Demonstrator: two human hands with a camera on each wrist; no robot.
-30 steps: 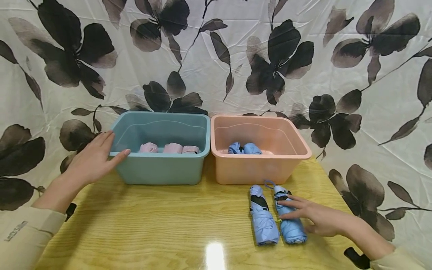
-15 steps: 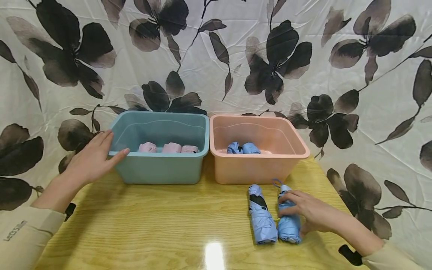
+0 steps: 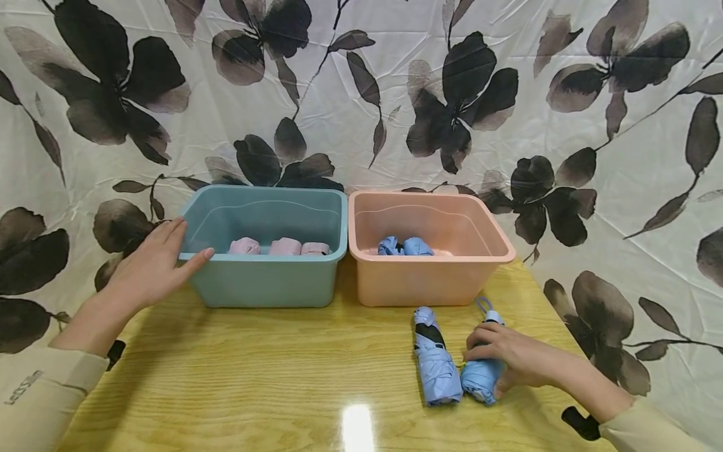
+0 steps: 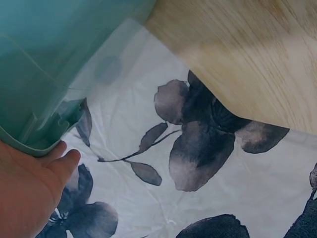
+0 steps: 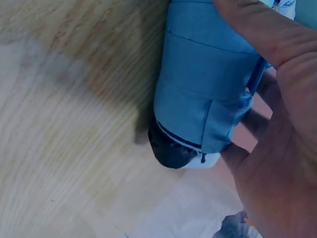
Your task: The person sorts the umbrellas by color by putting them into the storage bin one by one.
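Note:
My right hand [image 3: 511, 358] grips a folded blue umbrella [image 3: 480, 382], fingers over its top and thumb along its near side. The right wrist view shows the umbrella's rolled blue cloth [image 5: 203, 74] close up, with a black and white end. Left of it lies a second folded blue umbrella [image 3: 439, 373] with a black band, on the table. My left hand [image 3: 144, 270] rests with straight fingers at the left rim of a teal bin [image 3: 268, 285]. Fingers [image 4: 64, 166] touch that bin's rim corner in the left wrist view.
Several pink rolled bundles [image 3: 285, 247] lie in the teal bin. Beside it, a peach bin [image 3: 429, 284] holds two blue rolled bundles [image 3: 418, 246]. Both bins stand on the wooden table [image 3: 254, 376], before a floral cloth [image 3: 350, 113].
My right hand has closed round the right blue umbrella, whose strap end has swung to the right, away from the other umbrella. The left hand has stayed at the teal bin.

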